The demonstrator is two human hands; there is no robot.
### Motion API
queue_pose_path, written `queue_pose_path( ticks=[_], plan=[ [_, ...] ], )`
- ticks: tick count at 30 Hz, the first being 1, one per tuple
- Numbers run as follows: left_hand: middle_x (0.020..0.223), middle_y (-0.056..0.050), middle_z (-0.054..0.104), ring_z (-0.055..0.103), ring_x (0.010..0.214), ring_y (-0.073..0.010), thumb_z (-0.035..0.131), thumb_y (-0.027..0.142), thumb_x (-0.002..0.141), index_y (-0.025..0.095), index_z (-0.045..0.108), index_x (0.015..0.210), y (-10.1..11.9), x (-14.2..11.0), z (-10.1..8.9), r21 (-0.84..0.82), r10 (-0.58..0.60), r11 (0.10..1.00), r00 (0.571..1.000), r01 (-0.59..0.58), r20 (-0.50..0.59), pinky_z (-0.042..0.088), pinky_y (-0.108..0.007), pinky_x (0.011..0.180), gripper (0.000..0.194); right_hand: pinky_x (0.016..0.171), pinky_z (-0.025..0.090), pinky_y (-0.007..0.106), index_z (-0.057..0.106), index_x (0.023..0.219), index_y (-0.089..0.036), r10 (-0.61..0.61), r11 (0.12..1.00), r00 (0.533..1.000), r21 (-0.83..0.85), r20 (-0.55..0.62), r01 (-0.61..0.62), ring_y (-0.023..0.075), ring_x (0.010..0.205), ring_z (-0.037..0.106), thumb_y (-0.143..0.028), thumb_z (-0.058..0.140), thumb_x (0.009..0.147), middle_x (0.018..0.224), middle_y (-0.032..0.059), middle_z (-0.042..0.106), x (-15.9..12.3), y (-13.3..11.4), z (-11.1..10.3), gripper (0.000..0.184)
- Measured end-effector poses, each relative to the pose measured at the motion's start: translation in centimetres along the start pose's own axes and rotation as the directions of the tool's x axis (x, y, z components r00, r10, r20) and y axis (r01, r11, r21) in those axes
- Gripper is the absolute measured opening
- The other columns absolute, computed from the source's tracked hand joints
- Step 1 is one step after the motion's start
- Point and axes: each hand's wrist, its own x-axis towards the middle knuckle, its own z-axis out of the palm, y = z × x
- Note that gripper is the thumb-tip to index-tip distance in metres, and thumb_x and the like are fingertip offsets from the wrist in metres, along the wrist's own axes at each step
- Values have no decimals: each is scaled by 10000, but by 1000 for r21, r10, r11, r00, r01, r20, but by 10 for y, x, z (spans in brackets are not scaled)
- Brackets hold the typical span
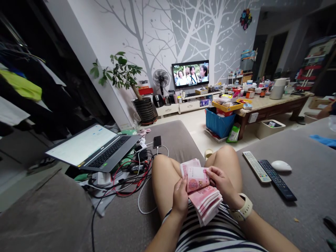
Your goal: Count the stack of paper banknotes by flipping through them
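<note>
A folded stack of pink banknotes (206, 203) is held over my lap, its lower ends fanned out toward my striped clothing. My left hand (180, 196) is closed on the stack's left side, thumb along the notes. On the right, my right hand (219, 178) pinches the edge of an upper banknote (195, 180), which shows a pale face and part of a printed number. More pink notes stick out behind it, between my knees. A cream-coloured watch (244, 208) is on my right wrist.
Left of me on the grey sofa are an open laptop (105, 150), tangled cables (131, 175) and a phone (157, 141). To my right lie a white remote (256, 166), a black remote (277, 180) and a white mouse (281, 166). Ahead stand a blue bin (219, 122) and a cluttered table (262, 105).
</note>
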Motion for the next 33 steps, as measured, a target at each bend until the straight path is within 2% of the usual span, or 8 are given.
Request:
queue_pose_path(
  ticks=[10,14,16,21,27,31,33],
  plan=[
    [862,-83,730,657,882,-263,603,407,729,148,670,931,0,-1,3,-33,-35,999,999,35,2,504,-387,799,335,417,138,210,491,638,-165,2,999,1000,-34,-26,-3,52,425,230,-462,653,732,480,-78,355,-1,1,-1,351],
    [885,-106,727,661,877,-274,595,381,744,125,663,948,4,-3,6,-74,-71,994,996,76,62,505,-403,795,335,424,205,218,511,628,-162,-5,992,1000,-124,17,7,71,421,349,-496,577,782,478,-36,467,-2,-3,1,373],
    [880,-110,727,664,869,-274,604,353,743,114,655,968,5,-5,8,-93,-67,993,995,74,76,502,-407,795,332,440,247,219,505,633,-168,-28,989,1000,-148,1,28,81,447,389,-481,607,762,502,-32,486,-2,-6,2,354],
    [821,-98,732,676,823,-270,647,296,716,117,638,1011,8,-8,11,-99,-111,988,989,120,96,503,-403,782,345,465,289,215,496,697,-178,-73,984,995,-167,-71,61,80,487,384,-433,705,678,572,-46,491,-1,-9,3,331],
    [832,-96,730,672,833,-269,677,265,690,114,643,982,10,-10,12,-51,-104,993,992,108,74,501,-390,789,331,478,283,218,476,622,-172,-52,986,998,-162,-21,47,80,491,368,-436,686,692,544,-50,448,-1,-7,3,344],
    [837,-95,730,666,859,-262,643,308,722,119,656,967,8,-9,10,-54,-96,993,992,100,83,492,-391,812,310,473,255,219,457,596,-174,-48,982,998,-182,-27,43,82,491,340,-450,663,708,520,-56,407,-3,-9,5,362],
    [857,-94,729,658,889,-254,616,340,740,122,665,968,5,-6,7,-49,-64,997,997,66,38,481,-386,840,319,464,236,219,441,585,-176,-43,984,998,-175,-34,36,80,486,319,-443,657,712,518,-59,391,-4,-10,5,367]
  ],
)
